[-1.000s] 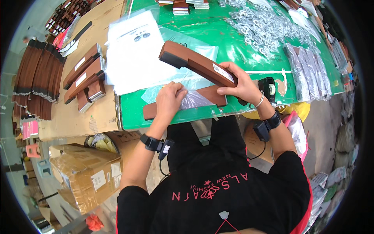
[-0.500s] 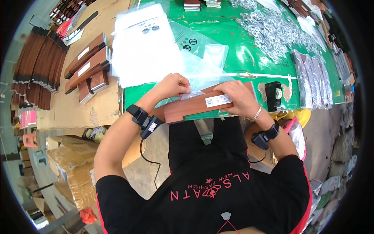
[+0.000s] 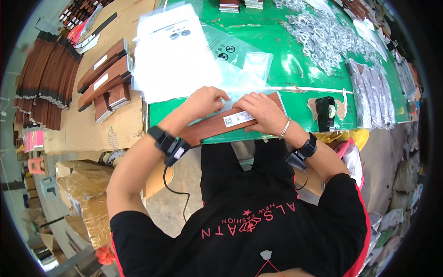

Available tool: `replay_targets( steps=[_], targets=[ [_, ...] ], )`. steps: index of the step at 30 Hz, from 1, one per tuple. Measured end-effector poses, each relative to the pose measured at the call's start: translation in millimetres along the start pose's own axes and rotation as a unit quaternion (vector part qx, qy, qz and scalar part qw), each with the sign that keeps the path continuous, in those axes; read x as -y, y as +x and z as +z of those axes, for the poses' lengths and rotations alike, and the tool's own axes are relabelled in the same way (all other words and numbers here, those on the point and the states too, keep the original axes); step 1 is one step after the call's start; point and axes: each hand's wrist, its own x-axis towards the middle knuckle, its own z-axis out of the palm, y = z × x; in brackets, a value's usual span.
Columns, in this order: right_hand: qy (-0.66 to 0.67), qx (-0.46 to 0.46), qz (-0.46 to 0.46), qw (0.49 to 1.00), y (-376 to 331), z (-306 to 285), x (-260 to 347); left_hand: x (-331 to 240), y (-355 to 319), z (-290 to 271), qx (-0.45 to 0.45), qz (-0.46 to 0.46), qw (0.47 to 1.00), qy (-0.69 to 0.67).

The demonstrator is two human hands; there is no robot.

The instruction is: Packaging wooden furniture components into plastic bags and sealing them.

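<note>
A reddish-brown wooden piece (image 3: 211, 128) with a white label lies slanted along the near table edge. My right hand (image 3: 264, 112) is wrapped over its right part, fingers on the upper side beside the label. My left hand (image 3: 208, 100) is just above its middle, fingers curled and closed at the loose film of a clear plastic bag (image 3: 230, 95); the exact pinch is hard to see. My left wrist hides part of the piece's left end. Beyond my hands, a stack of printed clear bags (image 3: 173, 60) lies on the green table top (image 3: 295, 111).
A black tape dispenser (image 3: 326, 113) stands to the right, near several bagged brown pieces (image 3: 370, 94). Farther back lies a heap of small clear-wrapped parts (image 3: 318, 39). Labelled wooden pieces (image 3: 105, 76) and tall brown stacks (image 3: 48, 81) are on the cardboard-covered surface (image 3: 124, 134) at left.
The wooden piece and my right hand have shifted left and slightly down. My left hand has stayed nearly in place, its fingers reaching a little farther right.
</note>
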Motion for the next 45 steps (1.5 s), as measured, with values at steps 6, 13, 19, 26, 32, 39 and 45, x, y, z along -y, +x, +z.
replay_targets(
  steps=[6,13,19,26,32,39,45],
  targets=[
    [0.049,0.029,0.032,0.998,-6.2,0.5,-21.2,-93.0,-91.4,15.4,-0.342,0.109,0.921,0.155],
    [0.149,0.151,0.048,0.976,25.6,-19.4,-32.8,-76.8,-100.2,111.2,-0.311,0.120,0.925,0.185],
    [0.205,0.276,0.054,0.938,52.4,-33.7,-51.1,-51.7,-83.5,124.8,-0.327,0.069,0.904,0.265],
    [0.410,-0.051,0.134,0.901,17.6,-73.7,-39.2,-55.4,-68.0,85.1,-0.288,0.045,0.926,0.240],
    [0.448,-0.131,0.175,0.867,-20.9,-83.0,-35.5,-35.6,-57.4,58.6,-0.198,0.091,0.948,0.230],
    [0.457,-0.176,0.229,0.841,-54.9,-97.3,-34.7,-28.3,-37.0,8.7,0.014,0.029,0.999,-0.008],
    [0.457,-0.175,0.247,0.837,-58.4,-98.7,-37.4,-17.1,-22.5,-9.5,-0.067,0.115,0.980,0.150]
  ],
)
